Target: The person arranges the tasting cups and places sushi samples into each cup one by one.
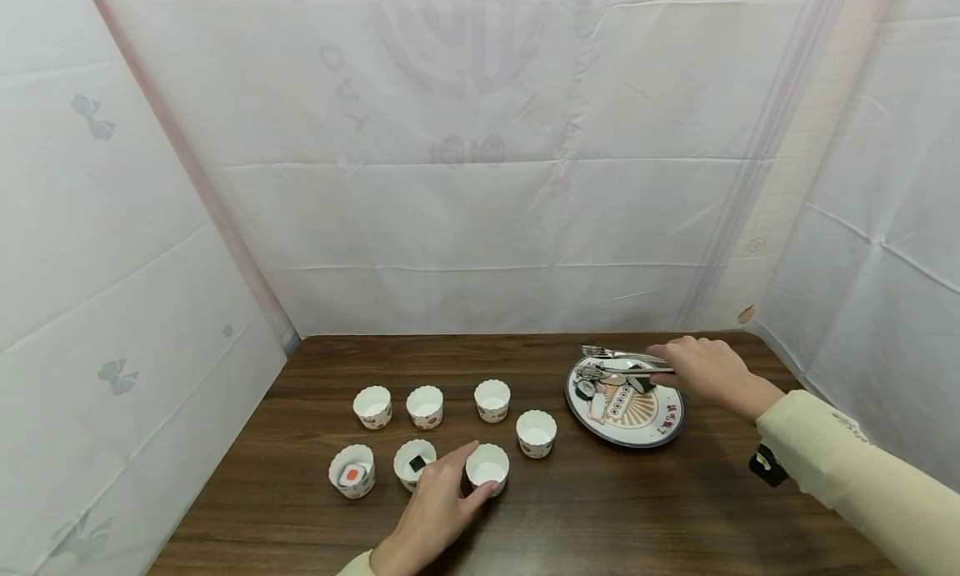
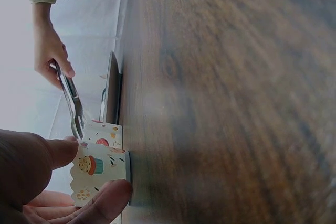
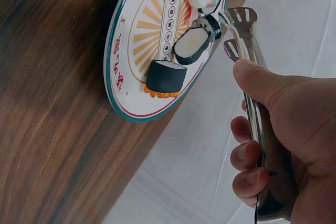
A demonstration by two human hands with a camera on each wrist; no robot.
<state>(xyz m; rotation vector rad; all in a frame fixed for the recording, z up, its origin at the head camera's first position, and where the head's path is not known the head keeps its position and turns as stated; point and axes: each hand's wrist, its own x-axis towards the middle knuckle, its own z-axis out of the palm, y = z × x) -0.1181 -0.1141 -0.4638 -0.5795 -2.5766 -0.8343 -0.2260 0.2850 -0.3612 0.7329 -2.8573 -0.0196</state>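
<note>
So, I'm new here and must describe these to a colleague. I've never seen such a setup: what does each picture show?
There is no machine here, just a person's two bare hands. The wide picture comes from a camera worn on the head, looking forward and down; the other two come from cameras worn on the wrists, each watching its hand's work. On the wooden table stand seven paper cups, two of them each holding a small sushi-like piece, and a plate bearing more such pieces. The left hand holds one of the empty cups near the front. The right hand grips metal tongs over the plate; whether they touch a piece is hard to tell.
</note>
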